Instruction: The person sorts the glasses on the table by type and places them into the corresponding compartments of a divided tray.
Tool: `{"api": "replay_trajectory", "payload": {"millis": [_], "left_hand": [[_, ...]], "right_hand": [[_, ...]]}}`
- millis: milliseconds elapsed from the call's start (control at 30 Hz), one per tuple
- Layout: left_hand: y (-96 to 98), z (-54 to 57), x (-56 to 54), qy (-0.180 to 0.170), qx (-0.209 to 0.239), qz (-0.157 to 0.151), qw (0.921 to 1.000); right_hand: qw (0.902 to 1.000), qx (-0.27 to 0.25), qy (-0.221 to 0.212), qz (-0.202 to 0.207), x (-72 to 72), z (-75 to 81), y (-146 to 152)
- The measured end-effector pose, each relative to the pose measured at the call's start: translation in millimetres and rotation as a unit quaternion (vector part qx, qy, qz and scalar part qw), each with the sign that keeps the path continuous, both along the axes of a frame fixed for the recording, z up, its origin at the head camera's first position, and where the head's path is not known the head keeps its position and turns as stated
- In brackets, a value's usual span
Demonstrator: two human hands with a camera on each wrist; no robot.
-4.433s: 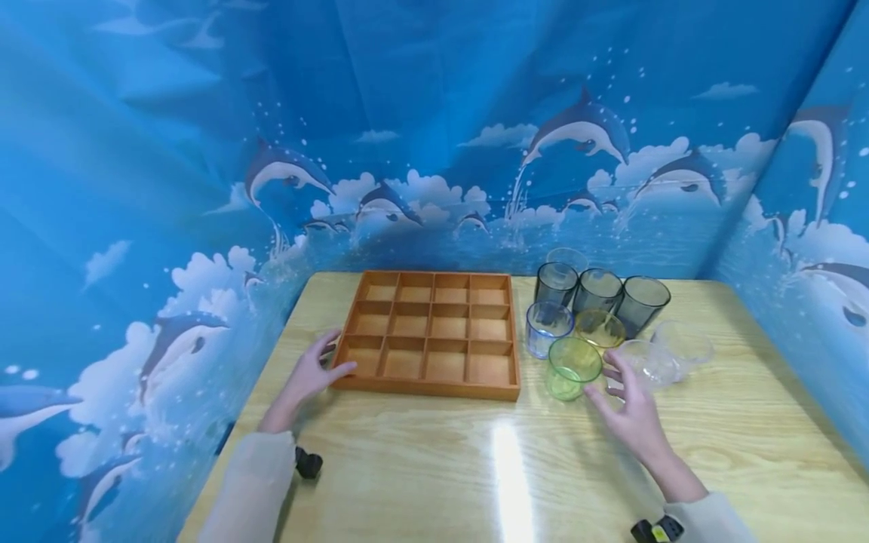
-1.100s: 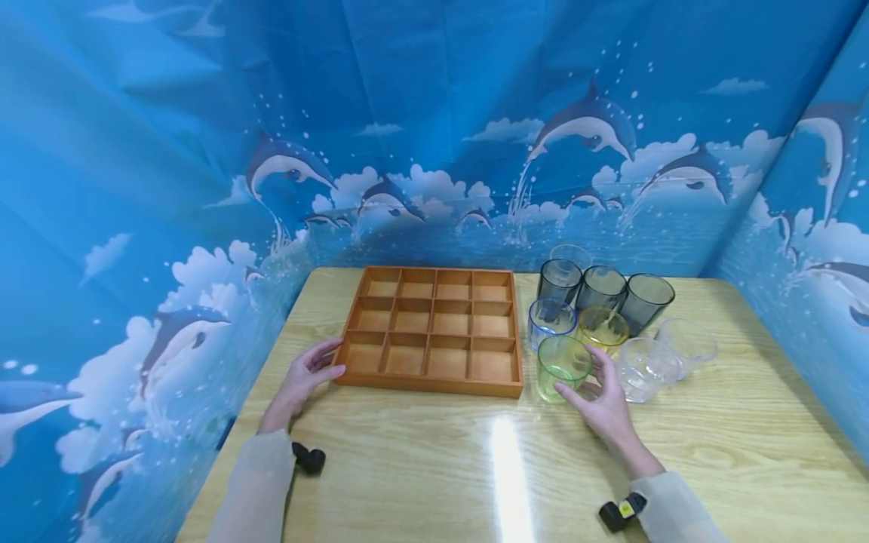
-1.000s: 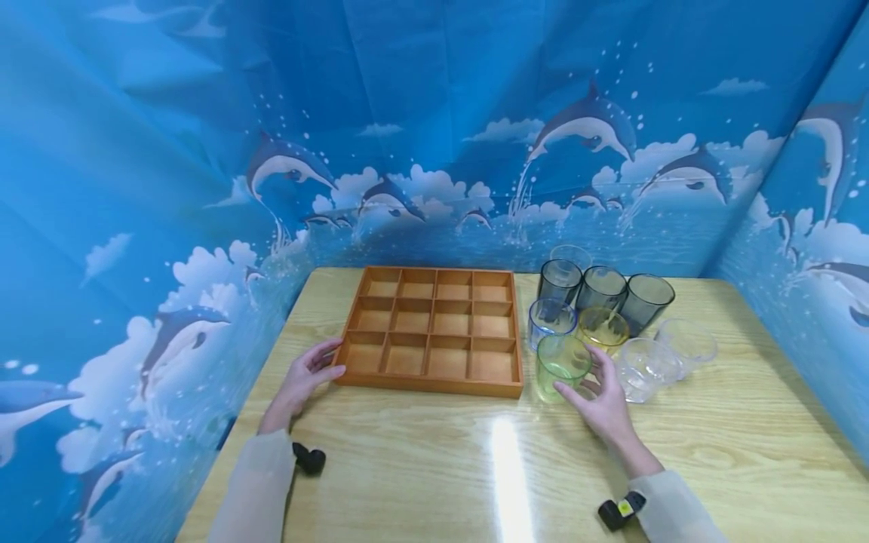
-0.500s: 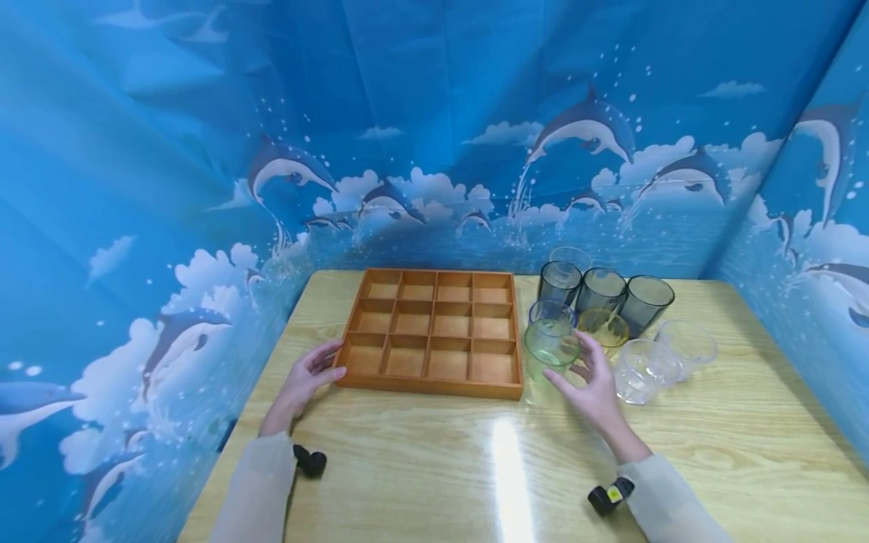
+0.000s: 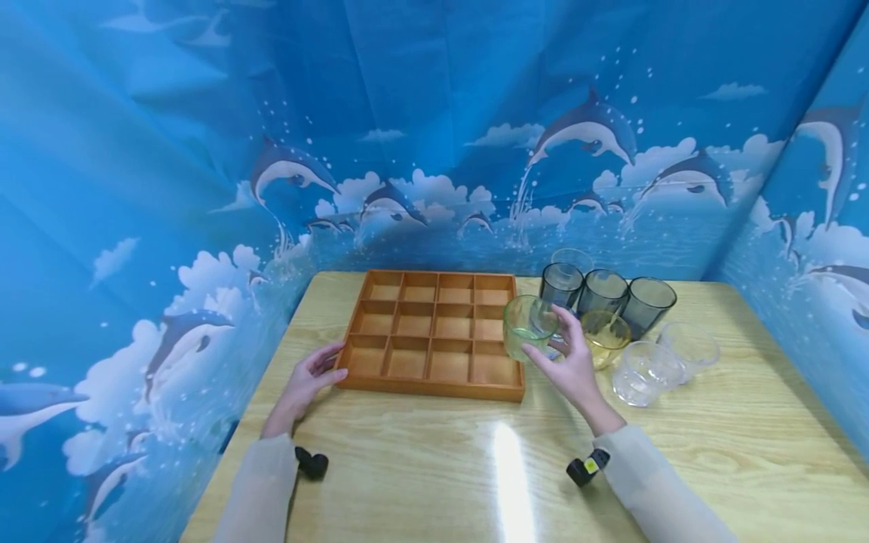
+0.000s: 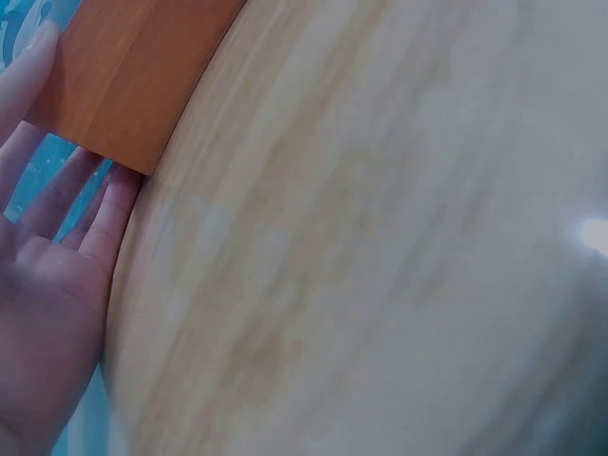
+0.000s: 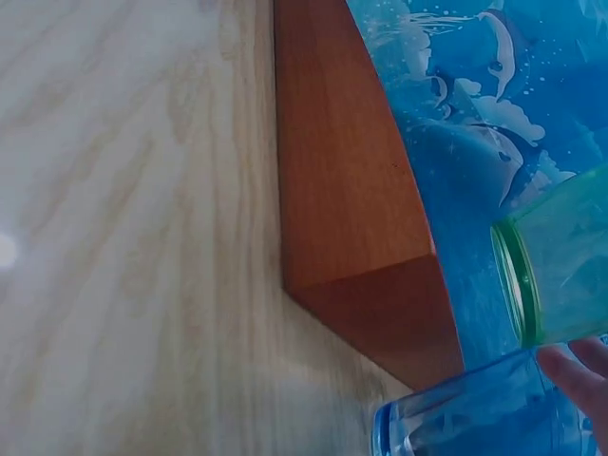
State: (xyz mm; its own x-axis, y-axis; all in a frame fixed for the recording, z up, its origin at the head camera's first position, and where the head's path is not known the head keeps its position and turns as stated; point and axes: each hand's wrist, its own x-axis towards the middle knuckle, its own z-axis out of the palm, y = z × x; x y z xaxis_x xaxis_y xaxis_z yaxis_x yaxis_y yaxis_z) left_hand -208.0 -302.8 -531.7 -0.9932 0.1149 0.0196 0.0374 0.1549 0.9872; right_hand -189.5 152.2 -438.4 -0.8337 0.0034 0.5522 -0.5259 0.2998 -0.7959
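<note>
My right hand (image 5: 573,366) holds a green-tinted drinking glass (image 5: 521,324) by its side, thumb in front and fingers behind. The glass is raised over the right edge of a wooden compartment tray (image 5: 434,388). In the right wrist view the green glass (image 7: 565,261) shows its base above the tray's corner, with a blue glass (image 7: 484,418) standing below. The blue glass is mostly hidden by hand and green glass in the head view. At the tray's front left corner, my left hand (image 5: 305,386) grips the wall (image 6: 142,81) between thumb and fingers.
Right of the tray stand a yellow glass (image 5: 606,339), dark grey glasses (image 5: 604,292) in a row, and clear glasses (image 5: 641,373) beside them. One more clear glass (image 5: 572,258) is behind the row. A dolphin-print curtain (image 5: 434,136) borders the wooden table (image 5: 407,467).
My right hand has taken hold of the green glass, lifted it off the table and carried it left and back to the tray's right edge. The left hand has closed in on the tray's corner.
</note>
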Motion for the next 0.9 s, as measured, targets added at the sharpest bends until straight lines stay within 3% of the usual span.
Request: {"api": "replay_trajectory", "payload": {"millis": [333, 433, 667, 900], "left_hand": [[1.1, -1.0, 0.1, 0.002, -0.001, 0.002, 1.0], [0.7, -1.1, 0.2, -0.001, -0.002, 0.003, 1.0], [-0.4, -0.7, 1.5, -0.005, 0.004, 0.001, 1.0], [0.9, 2.2, 2.7, -0.012, 0.003, 0.003, 0.9999]], "right_hand": [[0.9985, -0.021, -0.051, 0.004, -20.4, 12.7, -22], [0.9984, -0.031, -0.047, 0.005, -28.2, 14.2, -28], [0.997, -0.049, -0.059, -0.011, -68.2, -15.0, -34], [0.994, -0.075, -0.079, -0.011, -86.7, -16.0, -43]]}}
